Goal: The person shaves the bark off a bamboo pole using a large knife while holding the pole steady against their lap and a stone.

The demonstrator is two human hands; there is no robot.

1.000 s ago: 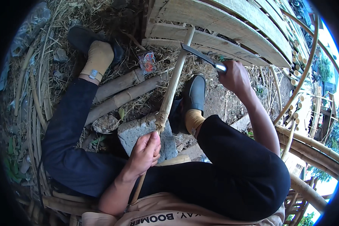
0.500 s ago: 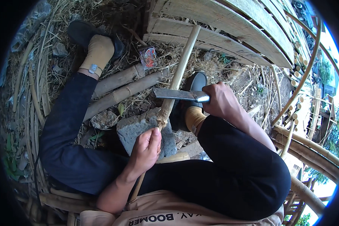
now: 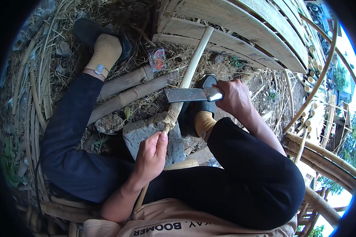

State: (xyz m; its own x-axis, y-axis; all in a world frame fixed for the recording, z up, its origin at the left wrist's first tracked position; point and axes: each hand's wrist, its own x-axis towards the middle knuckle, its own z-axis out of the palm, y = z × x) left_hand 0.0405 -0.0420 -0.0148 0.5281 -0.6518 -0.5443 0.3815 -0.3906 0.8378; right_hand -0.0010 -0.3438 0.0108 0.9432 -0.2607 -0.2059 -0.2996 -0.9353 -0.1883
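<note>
Now, head view only: the right hand (image 3: 235, 96) has swung the chopping knife (image 3: 188, 94) down. A second ago the blade was raised high near the wooden slats (image 3: 233, 23); half a second ago it was partway down; at this moment its flat blade lies crosswise against the bamboo stick (image 3: 186, 77), touching it just above the frayed, peeled section. Right fingers are wrapped tight around the knife handle.

Left hand (image 3: 152, 156) has barely shifted across the three pictures. Its fingers are closed around the lower part of the stick, thumb along the shaft, holding it slanted. The stick runs from near the person's lap, over the grey stone block (image 3: 140, 132), up toward the slats. The frayed part rests on or just above the block's edge; I cannot tell whether it touches.

Judging from that, a chopping or shaving stroke has just landed, and the stick is being trimmed at the fibrous spot, with the block serving as the surface.

Around: two thicker bamboo poles (image 3: 130, 93) lie on the ground between the legs, a small colourful wrapper (image 3: 157, 58) sits near them, and dry straw covers the ground.
</note>
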